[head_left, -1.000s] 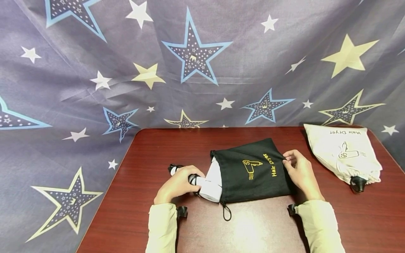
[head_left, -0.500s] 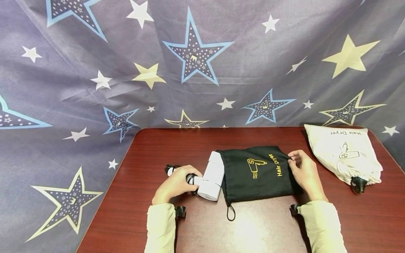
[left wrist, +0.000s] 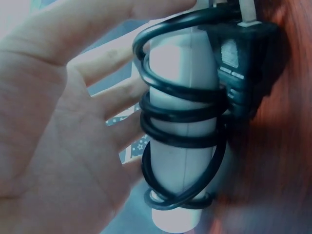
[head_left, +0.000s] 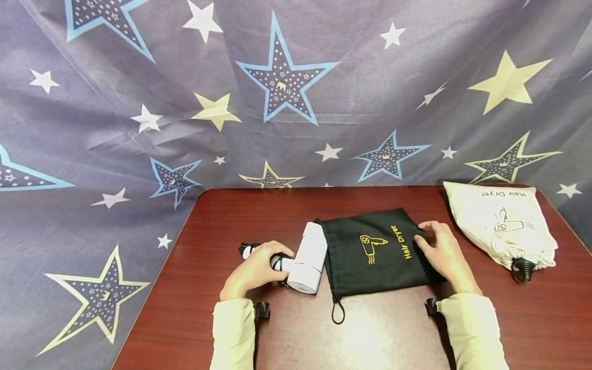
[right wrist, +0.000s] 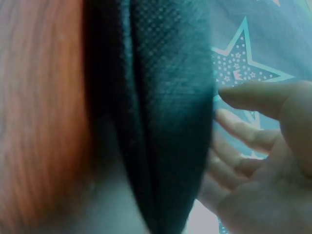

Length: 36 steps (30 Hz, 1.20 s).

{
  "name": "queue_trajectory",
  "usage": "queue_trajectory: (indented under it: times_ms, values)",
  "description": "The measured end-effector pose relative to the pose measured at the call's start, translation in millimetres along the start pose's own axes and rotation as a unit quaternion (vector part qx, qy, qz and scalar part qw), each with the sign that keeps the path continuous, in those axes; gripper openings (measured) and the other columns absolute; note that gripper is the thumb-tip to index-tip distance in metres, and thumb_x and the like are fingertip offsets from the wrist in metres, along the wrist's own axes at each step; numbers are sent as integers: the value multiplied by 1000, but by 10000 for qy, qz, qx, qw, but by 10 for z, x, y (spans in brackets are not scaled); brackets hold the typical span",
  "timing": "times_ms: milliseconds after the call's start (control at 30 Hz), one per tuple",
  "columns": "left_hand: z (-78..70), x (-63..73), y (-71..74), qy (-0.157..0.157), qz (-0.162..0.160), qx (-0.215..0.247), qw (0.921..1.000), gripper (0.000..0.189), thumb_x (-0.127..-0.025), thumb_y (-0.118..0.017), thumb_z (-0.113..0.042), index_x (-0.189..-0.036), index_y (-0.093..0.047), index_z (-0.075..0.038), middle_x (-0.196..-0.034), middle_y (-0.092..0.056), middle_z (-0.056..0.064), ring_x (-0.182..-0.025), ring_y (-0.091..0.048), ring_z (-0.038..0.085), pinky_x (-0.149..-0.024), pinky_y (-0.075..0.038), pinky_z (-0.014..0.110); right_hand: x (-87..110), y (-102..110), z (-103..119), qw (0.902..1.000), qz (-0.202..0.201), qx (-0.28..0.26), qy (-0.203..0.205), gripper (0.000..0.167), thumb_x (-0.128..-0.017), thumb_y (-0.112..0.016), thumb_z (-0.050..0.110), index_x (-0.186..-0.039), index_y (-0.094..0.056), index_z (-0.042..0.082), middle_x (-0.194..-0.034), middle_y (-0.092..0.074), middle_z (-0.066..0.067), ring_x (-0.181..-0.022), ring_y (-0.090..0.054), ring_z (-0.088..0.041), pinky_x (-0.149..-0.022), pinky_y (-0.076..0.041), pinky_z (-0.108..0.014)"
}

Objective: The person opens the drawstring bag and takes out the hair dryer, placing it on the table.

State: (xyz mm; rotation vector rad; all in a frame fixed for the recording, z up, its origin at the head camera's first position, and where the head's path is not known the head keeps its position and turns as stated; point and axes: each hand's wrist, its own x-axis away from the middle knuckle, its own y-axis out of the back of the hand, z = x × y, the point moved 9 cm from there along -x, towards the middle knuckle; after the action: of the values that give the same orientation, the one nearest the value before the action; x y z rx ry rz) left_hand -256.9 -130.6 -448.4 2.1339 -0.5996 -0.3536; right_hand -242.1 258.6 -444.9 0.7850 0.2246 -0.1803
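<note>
A white hair dryer (head_left: 311,254) lies out on the table at the mouth of a black drawstring bag (head_left: 374,252) that reads "Hair Dryer" in yellow. My left hand (head_left: 254,270) grips its handle (left wrist: 183,117), thumb on the near side. Black cord (left wrist: 180,114) winds round the handle, with a black plug (left wrist: 243,63) beside it in the left wrist view. At the bag's closed right end is my right hand (head_left: 446,254), thumb and fingers apart and right at the fabric. The right wrist view shows the bag's dark side (right wrist: 165,97) close up.
A cream "Hair Dryer" bag (head_left: 504,218) sits at the table's far right, a black ribbed piece (head_left: 523,269) poking from its gathered mouth. Behind the reddish wooden table (head_left: 231,210) hangs a grey cloth (head_left: 185,61) with stars.
The hair dryer has come clear of the bag's mouth, and the bag has shifted right and flattened. My right hand's pinch on the bag's end has loosened.
</note>
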Motion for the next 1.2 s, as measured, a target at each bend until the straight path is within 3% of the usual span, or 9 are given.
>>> queue_trajectory:
  times_ms: [133, 233, 400, 567, 867, 1200]
  values:
    - [20, 20, 35, 0, -94, -34, 10000, 41, -76, -85, -19, -113, -71, -15, -113, -66, -1, -109, -59, 21, -100, -43, 44, -3, -13, 113, 9989, -127, 32, 441, 28, -87, -69, 1, -110, -59, -12, -105, -58, -32, -105, -48, -44, -92, -35, -49]
    - [49, 31, 64, 44, -161, 69, 9998, 42, -74, -86, -23, -112, -72, -14, -111, -66, -2, -106, -59, 20, -97, -45, 41, 1, -61, 217, 9982, -80, 121, 585, 31, -86, -70, 3, -110, -58, -12, -104, -59, -32, -105, -45, -46, -92, -28, -55]
    - [92, 43, 82, 138, -175, 290, 9993, 44, -73, -87, -25, -113, -72, -15, -110, -67, -3, -103, -60, 17, -94, -47, 37, 37, -297, 410, 9965, 571, 341, 506, 39, -89, -71, 14, -117, -58, -10, -113, -54, -31, -110, -43, -48, -96, -35, -58]
    - [120, 49, 67, 165, -176, 289, 9993, 44, -74, -87, -27, -113, -72, -16, -111, -67, -3, -102, -60, 16, -93, -47, 35, 104, -550, 531, 9884, 1208, 793, 472, 54, -89, -73, 29, -125, -56, -8, -119, -52, -31, -112, -44, -47, -96, -40, -60]
    - [128, 42, 62, 207, -126, 458, 9987, 43, -76, -86, -27, -114, -72, -16, -112, -67, -2, -101, -60, 15, -91, -48, 34, 180, -736, 462, 9740, 1773, 1332, 452, 74, -78, -83, 34, -130, -53, -10, -127, -48, -32, -116, -43, -47, -98, -39, -60]
    - [157, 58, 57, 294, -70, 483, 9984, 42, -77, -85, -26, -115, -71, -17, -113, -66, -4, -102, -60, 14, -93, -48, 34, 163, -683, 367, 9756, 1787, 1245, 270, 73, -74, -87, 26, -129, -54, -9, -128, -46, -32, -120, -40, -49, -98, -38, -62]
